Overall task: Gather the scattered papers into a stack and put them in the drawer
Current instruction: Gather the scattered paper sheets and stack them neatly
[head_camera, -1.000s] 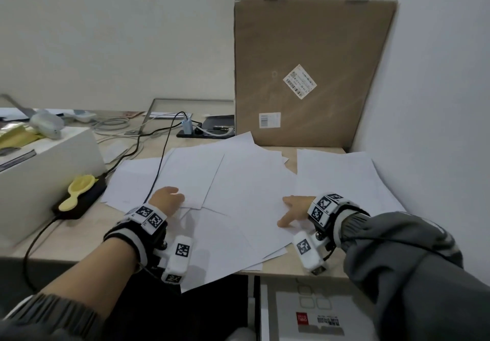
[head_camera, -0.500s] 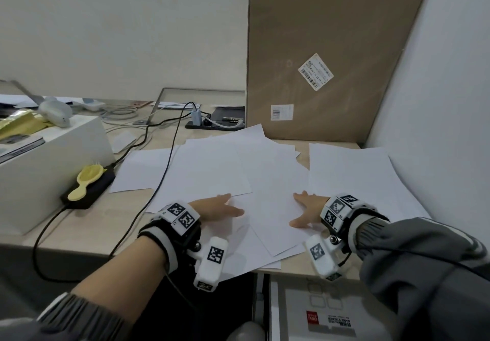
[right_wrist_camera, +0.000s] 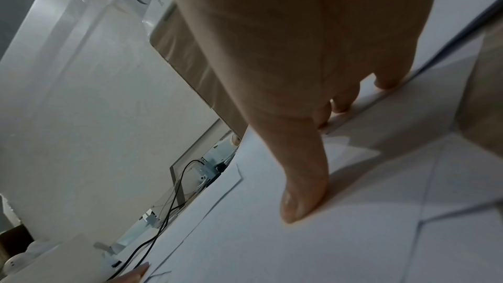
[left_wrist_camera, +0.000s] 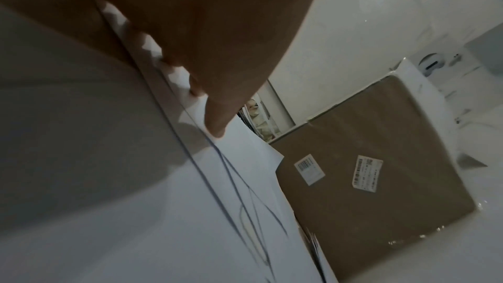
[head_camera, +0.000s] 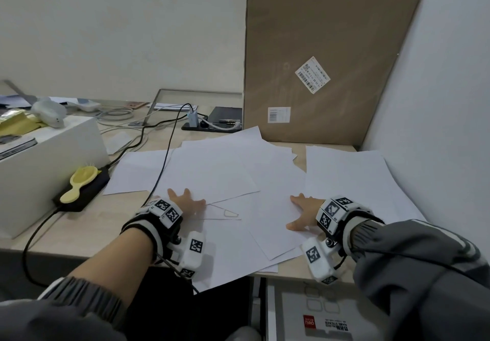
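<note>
Several white paper sheets lie overlapping across the wooden desk, some hanging over its front edge. My left hand lies flat with spread fingers on the sheets left of centre; the left wrist view shows its fingertips touching paper. My right hand presses flat on the sheets at the right, thumb stretched out on the paper. More sheets lie by the right wall. Below the desk edge a white drawer unit shows.
A tall cardboard box stands at the back against the wall. A white box sits at the left, with a yellow brush on a black power strip. A black cable runs across the left sheets.
Both hands have slid towards each other and forward, dragging sheets inward. The left hand went from curled near the left sheets to flat with spread fingers. The head view shifted left.
</note>
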`<state>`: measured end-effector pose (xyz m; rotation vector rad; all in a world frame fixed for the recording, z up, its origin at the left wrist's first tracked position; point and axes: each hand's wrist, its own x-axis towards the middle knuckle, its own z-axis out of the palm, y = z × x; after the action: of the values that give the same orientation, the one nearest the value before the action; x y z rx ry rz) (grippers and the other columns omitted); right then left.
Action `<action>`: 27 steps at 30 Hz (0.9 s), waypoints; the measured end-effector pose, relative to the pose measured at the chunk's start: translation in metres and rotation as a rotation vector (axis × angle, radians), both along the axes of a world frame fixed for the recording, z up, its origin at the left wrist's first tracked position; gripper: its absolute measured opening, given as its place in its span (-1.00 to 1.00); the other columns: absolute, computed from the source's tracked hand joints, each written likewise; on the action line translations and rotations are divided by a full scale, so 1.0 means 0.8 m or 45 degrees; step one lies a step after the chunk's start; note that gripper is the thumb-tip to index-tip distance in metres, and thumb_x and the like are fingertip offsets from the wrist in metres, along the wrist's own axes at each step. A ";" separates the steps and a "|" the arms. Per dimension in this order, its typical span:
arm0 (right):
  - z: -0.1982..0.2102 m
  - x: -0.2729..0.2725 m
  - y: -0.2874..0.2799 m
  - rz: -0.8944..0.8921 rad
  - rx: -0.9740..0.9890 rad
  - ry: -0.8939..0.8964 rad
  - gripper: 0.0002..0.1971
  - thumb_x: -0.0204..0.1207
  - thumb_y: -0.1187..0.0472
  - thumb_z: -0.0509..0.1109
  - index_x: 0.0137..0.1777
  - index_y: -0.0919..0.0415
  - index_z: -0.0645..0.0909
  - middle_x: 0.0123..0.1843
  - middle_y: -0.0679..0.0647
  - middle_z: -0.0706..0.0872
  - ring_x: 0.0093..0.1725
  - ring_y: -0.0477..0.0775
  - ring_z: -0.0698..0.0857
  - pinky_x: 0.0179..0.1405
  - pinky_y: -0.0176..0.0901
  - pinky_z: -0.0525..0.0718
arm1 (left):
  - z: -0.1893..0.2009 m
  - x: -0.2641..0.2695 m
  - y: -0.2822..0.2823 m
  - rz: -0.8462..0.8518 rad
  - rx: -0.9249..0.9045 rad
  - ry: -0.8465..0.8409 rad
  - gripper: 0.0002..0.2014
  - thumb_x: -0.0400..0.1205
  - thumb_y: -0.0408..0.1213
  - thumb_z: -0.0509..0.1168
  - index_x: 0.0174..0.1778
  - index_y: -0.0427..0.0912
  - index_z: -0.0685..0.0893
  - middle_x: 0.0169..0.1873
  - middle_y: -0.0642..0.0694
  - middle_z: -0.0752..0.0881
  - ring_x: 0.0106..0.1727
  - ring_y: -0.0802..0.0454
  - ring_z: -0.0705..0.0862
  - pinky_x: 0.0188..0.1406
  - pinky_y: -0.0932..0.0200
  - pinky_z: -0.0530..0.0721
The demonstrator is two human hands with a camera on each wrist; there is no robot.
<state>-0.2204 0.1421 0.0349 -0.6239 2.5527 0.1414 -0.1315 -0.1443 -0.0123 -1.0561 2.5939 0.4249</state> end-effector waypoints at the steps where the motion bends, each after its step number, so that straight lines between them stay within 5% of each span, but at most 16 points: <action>1: -0.001 -0.001 0.000 -0.001 0.004 0.001 -0.08 0.56 -0.20 0.28 0.69 0.15 -0.20 0.72 0.13 -0.15 0.69 0.17 0.01 0.64 0.07 0.10 | -0.002 -0.001 0.001 -0.019 -0.044 -0.030 -0.21 0.60 0.33 -0.01 0.68 -0.01 0.00 0.66 -0.37 -0.10 0.64 -0.51 -0.08 0.61 -0.36 -0.07; 7: 0.000 0.001 0.000 0.004 0.007 0.027 -0.08 0.54 -0.22 0.27 0.69 0.15 -0.16 0.72 0.10 -0.08 0.67 0.16 0.10 0.61 0.05 0.17 | 0.007 0.013 0.014 -0.197 -0.041 -0.092 -0.26 0.62 0.26 0.07 0.67 0.08 -0.01 0.68 -0.27 -0.06 0.64 -0.51 -0.03 0.60 -0.35 0.05; 13: 0.000 0.006 0.002 -0.010 -0.033 0.041 -0.10 0.55 -0.20 0.28 0.69 0.13 -0.15 0.71 0.11 -0.01 0.66 0.16 0.13 0.60 0.02 0.17 | 0.033 0.031 0.020 -0.356 0.139 -0.031 -0.45 0.70 0.11 0.10 0.58 -0.06 0.35 0.60 -0.20 0.29 0.59 -0.17 0.32 0.57 0.03 0.21; 17: 0.001 0.007 0.001 -0.012 -0.025 0.046 -0.10 0.55 -0.20 0.28 0.69 0.15 -0.15 0.72 0.13 -0.02 0.67 0.19 0.10 0.61 0.03 0.16 | 0.052 0.024 0.004 -0.132 0.160 0.184 -0.51 0.73 -0.05 0.12 0.40 -0.38 0.53 0.42 -0.29 0.55 0.42 -0.20 0.52 0.27 0.10 0.44; 20: 0.001 0.007 0.000 -0.013 -0.021 0.038 -0.11 0.56 -0.18 0.29 0.68 0.17 -0.12 0.70 0.16 0.01 0.67 0.21 0.11 0.61 0.07 0.17 | 0.061 0.015 0.002 0.098 0.312 0.276 -0.47 0.67 0.00 0.24 0.33 -0.42 0.55 0.32 -0.34 0.61 0.18 -0.22 0.62 0.00 0.12 0.44; 25: -0.004 0.004 0.000 -0.019 -0.047 0.031 -0.11 0.56 -0.16 0.29 0.68 0.19 -0.14 0.70 0.18 -0.01 0.67 0.23 0.08 0.62 0.10 0.15 | 0.057 -0.006 0.009 0.383 0.647 0.474 -0.50 0.57 -0.16 0.41 0.32 -0.43 0.53 0.25 -0.39 0.65 0.25 -0.33 0.67 0.17 -0.03 0.60; 27: -0.005 0.003 0.001 -0.013 -0.047 0.037 -0.12 0.57 -0.15 0.28 0.68 0.20 -0.13 0.70 0.18 0.00 0.67 0.24 0.07 0.62 0.11 0.15 | 0.056 -0.010 0.012 0.431 0.725 0.500 -0.47 0.57 -0.19 0.41 0.36 -0.45 0.49 -0.12 -0.36 0.66 -0.16 -0.24 0.67 0.01 0.02 0.53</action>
<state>-0.2180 0.1427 0.0308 -0.6268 2.5916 0.1004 -0.1391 -0.1349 0.0323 -1.2800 2.3371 1.4781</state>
